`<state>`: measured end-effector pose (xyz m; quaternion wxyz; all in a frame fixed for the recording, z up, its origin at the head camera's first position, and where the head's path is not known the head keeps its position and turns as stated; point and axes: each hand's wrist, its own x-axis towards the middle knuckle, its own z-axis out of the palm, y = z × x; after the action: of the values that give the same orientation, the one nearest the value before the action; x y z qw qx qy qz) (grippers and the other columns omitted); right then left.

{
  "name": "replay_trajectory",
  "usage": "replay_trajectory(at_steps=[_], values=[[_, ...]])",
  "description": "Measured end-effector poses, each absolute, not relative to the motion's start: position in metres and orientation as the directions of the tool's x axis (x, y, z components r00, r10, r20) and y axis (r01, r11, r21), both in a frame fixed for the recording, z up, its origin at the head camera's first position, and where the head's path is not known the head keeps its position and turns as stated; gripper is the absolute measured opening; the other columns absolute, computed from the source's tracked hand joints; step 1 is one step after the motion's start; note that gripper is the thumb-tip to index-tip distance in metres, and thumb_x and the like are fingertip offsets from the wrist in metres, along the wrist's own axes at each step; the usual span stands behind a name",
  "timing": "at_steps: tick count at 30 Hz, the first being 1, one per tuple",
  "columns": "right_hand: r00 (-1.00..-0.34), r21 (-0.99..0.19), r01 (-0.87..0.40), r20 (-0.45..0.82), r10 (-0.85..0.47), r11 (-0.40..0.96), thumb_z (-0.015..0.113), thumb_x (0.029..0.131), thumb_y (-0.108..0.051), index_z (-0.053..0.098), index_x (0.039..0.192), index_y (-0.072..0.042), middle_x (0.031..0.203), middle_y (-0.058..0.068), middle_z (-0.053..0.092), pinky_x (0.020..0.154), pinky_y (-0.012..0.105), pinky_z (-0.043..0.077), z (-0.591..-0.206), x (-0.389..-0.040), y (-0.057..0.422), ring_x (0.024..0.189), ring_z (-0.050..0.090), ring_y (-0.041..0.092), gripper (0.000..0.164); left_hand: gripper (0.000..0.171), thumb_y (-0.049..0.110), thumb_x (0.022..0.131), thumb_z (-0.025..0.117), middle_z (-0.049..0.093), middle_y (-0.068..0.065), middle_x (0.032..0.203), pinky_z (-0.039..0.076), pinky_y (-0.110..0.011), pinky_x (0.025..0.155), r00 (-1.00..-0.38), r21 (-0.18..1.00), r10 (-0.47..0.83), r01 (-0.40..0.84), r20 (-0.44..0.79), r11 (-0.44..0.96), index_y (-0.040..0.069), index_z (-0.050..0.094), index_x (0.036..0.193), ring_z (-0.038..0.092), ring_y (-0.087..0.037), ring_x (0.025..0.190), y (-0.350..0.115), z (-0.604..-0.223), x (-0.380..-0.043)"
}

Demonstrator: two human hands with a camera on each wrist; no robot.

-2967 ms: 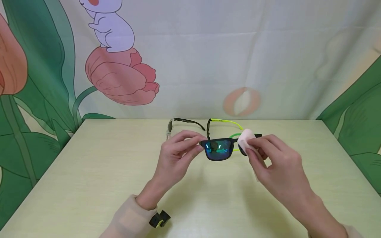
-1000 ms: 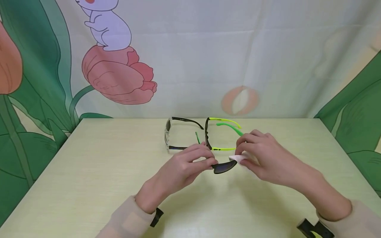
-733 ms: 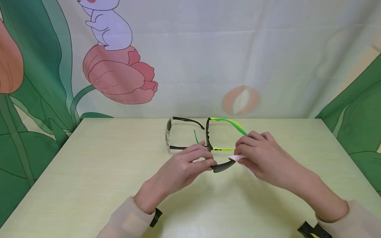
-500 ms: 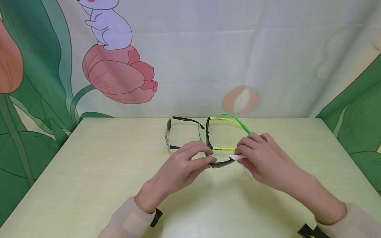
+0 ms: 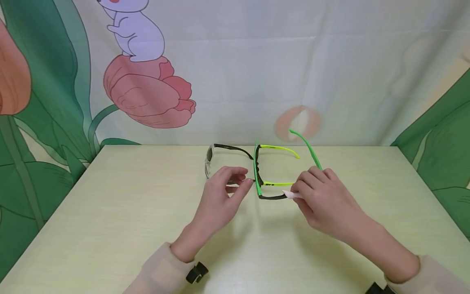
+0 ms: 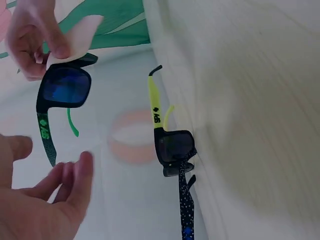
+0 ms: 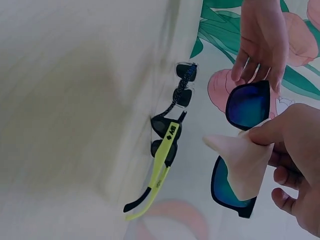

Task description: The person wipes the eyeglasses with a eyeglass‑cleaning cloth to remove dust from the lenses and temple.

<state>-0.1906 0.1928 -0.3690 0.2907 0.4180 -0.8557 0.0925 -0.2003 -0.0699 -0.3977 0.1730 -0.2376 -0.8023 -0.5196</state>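
Observation:
My right hand (image 5: 327,200) grips a pair of black-framed sunglasses (image 5: 269,197) with green temples, raised above the table. Between its fingers and the frame is a white cloth (image 5: 289,194), folded over the lens and bridge area in the right wrist view. The lenses (image 7: 247,106) look mirrored blue-green. My left hand (image 5: 220,200) is beside the other end of the sunglasses, apart from them, its fingers loosely bent and holding nothing. In the left wrist view a gap shows between its fingertips (image 6: 86,159) and the near temple (image 6: 46,137).
Behind the hands, sunglasses with yellow temples (image 5: 280,183) rest on the pale wooden table (image 5: 128,228). To their left lie sunglasses with a clear frame (image 5: 209,155) and dark temples, partly behind my left hand. A printed curtain (image 5: 235,81) hangs at the table's far edge.
Earlier both hands held the sunglasses, the right one with the cloth on a lens. The sunglasses have since turned, their temples rising. My left hand has let go and moved slightly left.

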Motion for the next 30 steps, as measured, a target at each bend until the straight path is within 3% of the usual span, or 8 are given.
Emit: replay_trajectory(at_steps=[3, 8, 14, 21, 30], values=[[-0.464, 0.113, -0.765, 0.586, -0.665, 0.633, 0.077, 0.078, -0.001, 0.067, 0.091, -0.006, 0.089, 0.004, 0.060, 0.065, 0.035, 0.039, -0.374, -0.191, 0.190, 0.082, 0.052, 0.026, 0.017, 0.021, 0.017, 0.097, 0.073, 0.067, 0.002, 0.099, 0.060, -0.031, 0.077, -0.908, 0.836, 0.210, 0.417, 0.363, 0.357, 0.005, 0.071, 0.115, 0.065, -0.014, 0.093, -0.067, -0.396, -0.199], [-0.458, 0.157, -0.744, 0.587, -0.667, 0.649, 0.079, 0.075, 0.000, 0.066, 0.090, -0.004, 0.090, 0.006, 0.059, 0.064, 0.035, 0.040, -0.381, -0.190, 0.186, 0.082, 0.051, 0.027, 0.020, 0.012, 0.013, 0.097, 0.073, 0.069, -0.001, 0.093, 0.061, -0.029, 0.077, -0.928, 0.883, 0.263, 0.342, 0.264, 0.321, 0.005, 0.072, 0.106, 0.070, -0.015, 0.083, -0.062, -0.394, -0.197], [-0.449, 0.190, -0.724, 0.601, -0.661, 0.663, 0.083, 0.073, 0.000, 0.064, 0.089, -0.003, 0.089, 0.007, 0.058, 0.064, 0.036, 0.042, -0.387, -0.189, 0.182, 0.081, 0.051, 0.028, 0.025, 0.011, 0.004, 0.094, 0.075, 0.070, -0.007, 0.091, 0.061, -0.028, 0.076, -0.942, 0.925, 0.236, 0.295, 0.240, 0.240, 0.000, 0.072, 0.103, 0.071, -0.018, 0.084, -0.060, -0.394, -0.199], [-0.424, 0.189, -0.722, 0.639, -0.642, 0.666, 0.083, 0.073, 0.002, 0.064, 0.089, -0.003, 0.087, 0.007, 0.058, 0.062, 0.035, 0.042, -0.390, -0.187, 0.180, 0.080, 0.051, 0.029, 0.026, 0.021, -0.003, 0.088, 0.079, 0.071, -0.007, 0.093, 0.061, -0.028, 0.077, -0.944, 0.930, 0.177, 0.310, 0.278, 0.198, 0.001, 0.075, 0.108, 0.068, -0.021, 0.088, -0.058, -0.392, -0.200], [-0.478, 0.051, -0.747, 0.652, -0.588, 0.663, 0.087, 0.075, 0.002, 0.072, 0.097, -0.006, 0.091, 0.004, 0.062, 0.066, 0.036, 0.047, -0.390, -0.183, 0.178, 0.084, 0.058, 0.024, 0.028, 0.020, -0.004, 0.088, 0.079, 0.072, -0.006, 0.095, 0.062, -0.027, 0.077, -0.932, 0.905, 0.140, 0.358, 0.333, 0.229, 0.000, 0.074, 0.107, 0.067, -0.019, 0.089, -0.056, -0.392, -0.200]])
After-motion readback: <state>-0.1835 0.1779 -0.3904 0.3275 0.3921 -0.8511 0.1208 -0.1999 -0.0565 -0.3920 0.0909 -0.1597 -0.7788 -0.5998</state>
